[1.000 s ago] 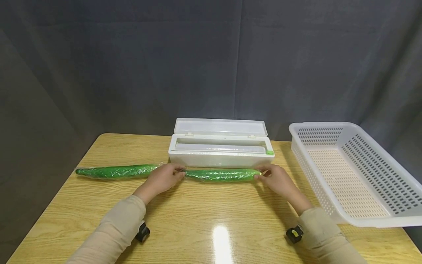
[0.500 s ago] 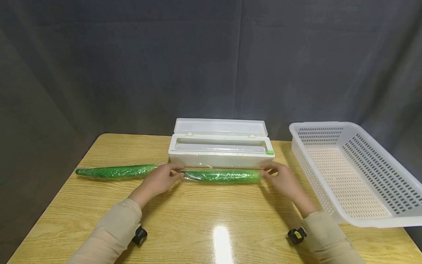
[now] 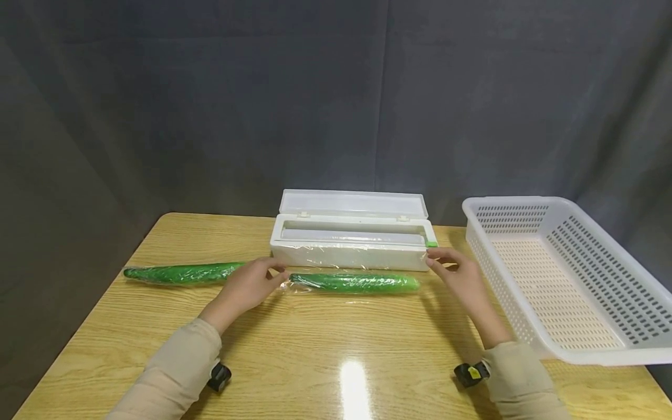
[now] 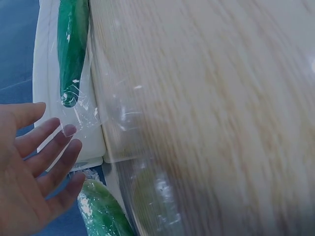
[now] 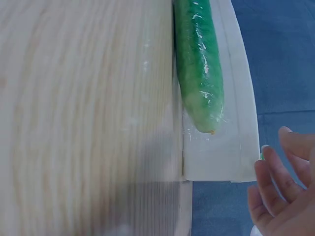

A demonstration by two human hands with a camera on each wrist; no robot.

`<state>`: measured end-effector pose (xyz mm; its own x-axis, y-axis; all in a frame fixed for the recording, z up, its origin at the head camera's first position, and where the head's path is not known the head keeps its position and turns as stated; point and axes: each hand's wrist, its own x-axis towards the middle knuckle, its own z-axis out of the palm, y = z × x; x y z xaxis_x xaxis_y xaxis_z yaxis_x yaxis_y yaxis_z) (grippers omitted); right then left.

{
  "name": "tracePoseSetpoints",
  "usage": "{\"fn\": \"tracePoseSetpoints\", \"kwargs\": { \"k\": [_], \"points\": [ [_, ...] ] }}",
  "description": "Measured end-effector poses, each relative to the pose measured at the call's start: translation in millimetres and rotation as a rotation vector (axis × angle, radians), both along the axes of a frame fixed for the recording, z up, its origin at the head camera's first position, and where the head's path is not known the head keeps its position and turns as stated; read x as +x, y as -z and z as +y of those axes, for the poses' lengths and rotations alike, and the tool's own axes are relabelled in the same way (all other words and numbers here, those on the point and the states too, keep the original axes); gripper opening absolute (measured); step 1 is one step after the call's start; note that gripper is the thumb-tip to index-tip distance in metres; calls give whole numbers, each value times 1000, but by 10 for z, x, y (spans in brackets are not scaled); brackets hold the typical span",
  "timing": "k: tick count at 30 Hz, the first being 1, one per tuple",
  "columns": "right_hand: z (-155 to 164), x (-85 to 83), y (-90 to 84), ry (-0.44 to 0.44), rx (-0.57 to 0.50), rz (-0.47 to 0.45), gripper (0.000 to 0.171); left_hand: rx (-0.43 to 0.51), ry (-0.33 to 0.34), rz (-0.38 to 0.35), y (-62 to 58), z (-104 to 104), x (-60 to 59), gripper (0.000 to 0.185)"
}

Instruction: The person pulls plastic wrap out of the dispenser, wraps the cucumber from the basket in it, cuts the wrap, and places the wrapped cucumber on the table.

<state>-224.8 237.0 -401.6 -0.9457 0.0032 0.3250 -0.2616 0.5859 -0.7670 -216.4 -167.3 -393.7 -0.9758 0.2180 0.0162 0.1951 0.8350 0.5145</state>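
Wrapped cucumber, long axis left-right between both hands.
Left hand fingers and right hand fingers relaxed, straight, holding nothing.

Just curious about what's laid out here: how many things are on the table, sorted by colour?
Green: 2, the wrapped cucumber and the second wrapped cucumber.
White: 2, the film dispenser box and the basket.
Total: 4.

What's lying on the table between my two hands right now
In the head view, a film-wrapped cucumber lies lengthwise between the left hand and the right hand, just in front of the white cling-film dispenser.
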Motion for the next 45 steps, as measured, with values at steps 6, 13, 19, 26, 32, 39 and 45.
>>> {"fn": "tracePoseSetpoints", "kwargs": {
  "k": [6, 13, 19, 26, 32, 39, 45],
  "points": [
    [10, -52, 6, 45, -121, 61, 22, 11, 2, 43, -9, -12, 13, 29],
    [-19, -124, -2, 94, -233, 41, 29, 19, -7, 86, -12, -18, 33, 26],
    [-23, -209, -14, 112, -277, -23, 38, 26, -14, 116, -16, 4, 48, 25],
    [18, -330, 17, 73, -313, -106, 48, 15, -27, 162, -30, 40, 50, 24],
    [43, -372, 83, 35, -295, -164, 56, 22, -40, 200, -70, 88, 49, 23],
    [48, -362, 131, 23, -288, -208, 63, 24, -26, 208, -119, 152, 54, 24],
    [49, -371, 146, 3, -280, -225, 66, 28, -13, 205, -131, 223, 67, 23]
  ]
}}
